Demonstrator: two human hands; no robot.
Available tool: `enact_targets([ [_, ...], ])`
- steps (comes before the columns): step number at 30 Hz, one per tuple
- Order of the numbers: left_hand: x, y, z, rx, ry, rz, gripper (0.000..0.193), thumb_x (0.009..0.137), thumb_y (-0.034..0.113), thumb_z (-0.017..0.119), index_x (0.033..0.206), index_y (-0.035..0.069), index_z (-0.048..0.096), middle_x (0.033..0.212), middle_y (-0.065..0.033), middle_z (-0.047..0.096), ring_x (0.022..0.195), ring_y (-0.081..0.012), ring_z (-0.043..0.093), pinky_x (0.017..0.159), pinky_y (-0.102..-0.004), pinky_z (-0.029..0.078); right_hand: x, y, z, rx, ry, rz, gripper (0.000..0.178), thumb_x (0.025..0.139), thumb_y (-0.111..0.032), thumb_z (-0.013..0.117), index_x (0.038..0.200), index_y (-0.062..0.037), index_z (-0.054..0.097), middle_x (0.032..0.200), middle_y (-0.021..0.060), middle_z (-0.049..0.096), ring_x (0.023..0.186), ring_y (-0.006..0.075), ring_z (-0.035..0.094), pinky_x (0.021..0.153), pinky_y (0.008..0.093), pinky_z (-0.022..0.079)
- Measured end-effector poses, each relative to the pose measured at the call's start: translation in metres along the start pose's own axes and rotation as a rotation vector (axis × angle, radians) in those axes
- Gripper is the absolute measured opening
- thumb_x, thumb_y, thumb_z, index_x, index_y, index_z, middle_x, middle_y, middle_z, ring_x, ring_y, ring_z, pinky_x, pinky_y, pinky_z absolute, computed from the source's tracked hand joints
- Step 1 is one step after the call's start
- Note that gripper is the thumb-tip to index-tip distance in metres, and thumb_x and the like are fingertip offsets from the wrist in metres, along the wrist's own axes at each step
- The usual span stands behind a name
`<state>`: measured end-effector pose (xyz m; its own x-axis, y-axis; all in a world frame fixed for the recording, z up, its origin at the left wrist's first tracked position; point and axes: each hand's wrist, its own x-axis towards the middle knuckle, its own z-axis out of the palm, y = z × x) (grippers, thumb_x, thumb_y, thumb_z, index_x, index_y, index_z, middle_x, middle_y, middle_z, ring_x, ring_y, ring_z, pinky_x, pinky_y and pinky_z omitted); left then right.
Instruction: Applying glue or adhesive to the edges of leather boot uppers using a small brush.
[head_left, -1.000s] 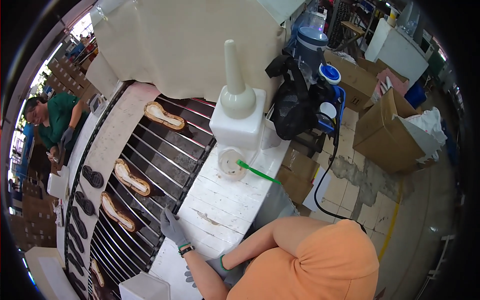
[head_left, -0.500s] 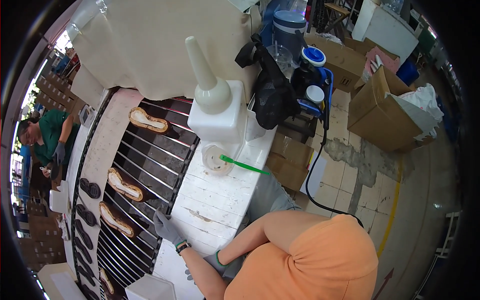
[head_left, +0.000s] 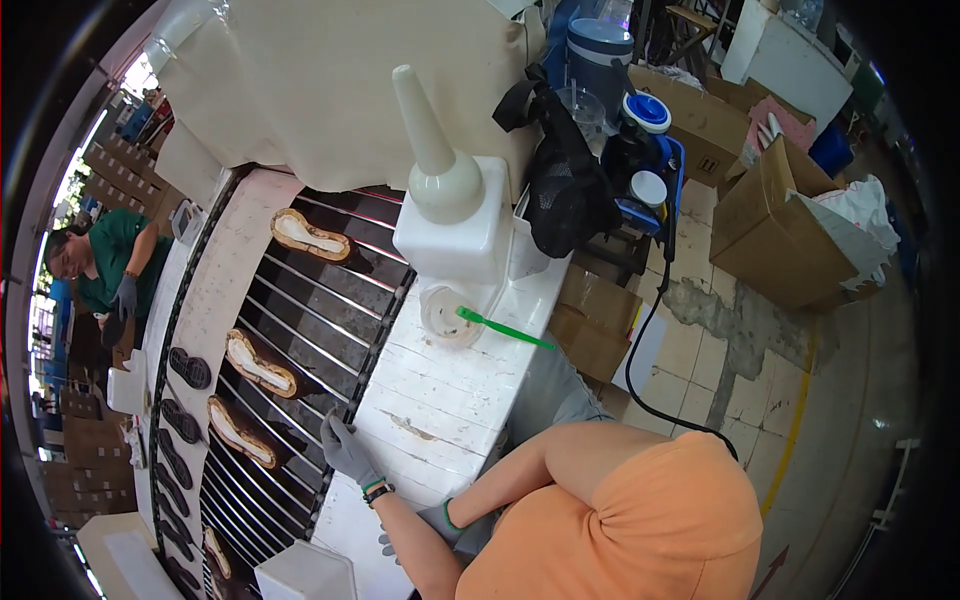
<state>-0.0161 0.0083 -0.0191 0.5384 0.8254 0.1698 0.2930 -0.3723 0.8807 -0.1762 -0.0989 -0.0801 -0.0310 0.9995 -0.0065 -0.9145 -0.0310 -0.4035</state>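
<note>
My left hand (head_left: 350, 452), in a grey glove with a dark band at the wrist, rests at the white tabletop's (head_left: 430, 400) left edge beside the roller conveyor (head_left: 310, 345). Its fingers are loosely apart and hold nothing. My right hand (head_left: 438, 527), also grey-gloved, lies beneath my left forearm; its fingertips poke out on the far side, apart, and its palm is hidden. Nearest to the left hand on the rollers lie brown shoe uppers, bottoms up with pale undersides: one upper (head_left: 243, 432), a second upper (head_left: 262, 363) and a farther upper (head_left: 312, 235).
A plastic cup (head_left: 450, 318) with a green brush (head_left: 505, 328) stands by a white container (head_left: 455, 235) with a tall cone. Black soles (head_left: 180, 420) line the belt on the left, past which a co-worker (head_left: 115, 265) stands. Cardboard boxes (head_left: 780, 230) are at right.
The whole view has shifted slightly to the right. My left hand's fingers have changed pose a little at the conveyor edge. The co-worker's gloved hand has moved slightly.
</note>
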Motion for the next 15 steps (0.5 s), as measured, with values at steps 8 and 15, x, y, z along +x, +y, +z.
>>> enact_targets([
  [8,0.002,-0.002,-0.008,-0.053,0.027,-0.016,0.027,0.101,0.021,0.054,0.110,0.001,0.069,0.077,-0.0004,0.064,0.065,-0.0071,0.053,0.062,-0.0230,0.042,-0.006,-0.017,-0.033,0.145,-0.352,0.076,0.047,0.106,-0.029,0.031,0.150,-0.0125,0.028,0.158,0.0082,0.032,0.143,0.0184,0.033,0.117,0.0398,0.029],
  [15,-0.002,0.000,-0.006,0.005,0.011,-0.010,0.028,0.100,0.023,0.055,0.113,0.003,0.070,0.072,-0.0016,0.062,0.066,-0.0079,0.055,0.064,-0.0241,0.044,-0.010,0.004,-0.050,0.299,-0.352,0.185,0.044,0.106,-0.030,0.032,0.146,-0.0108,0.034,0.150,0.0104,0.041,0.137,0.0199,0.040,0.115,0.0389,0.032],
])
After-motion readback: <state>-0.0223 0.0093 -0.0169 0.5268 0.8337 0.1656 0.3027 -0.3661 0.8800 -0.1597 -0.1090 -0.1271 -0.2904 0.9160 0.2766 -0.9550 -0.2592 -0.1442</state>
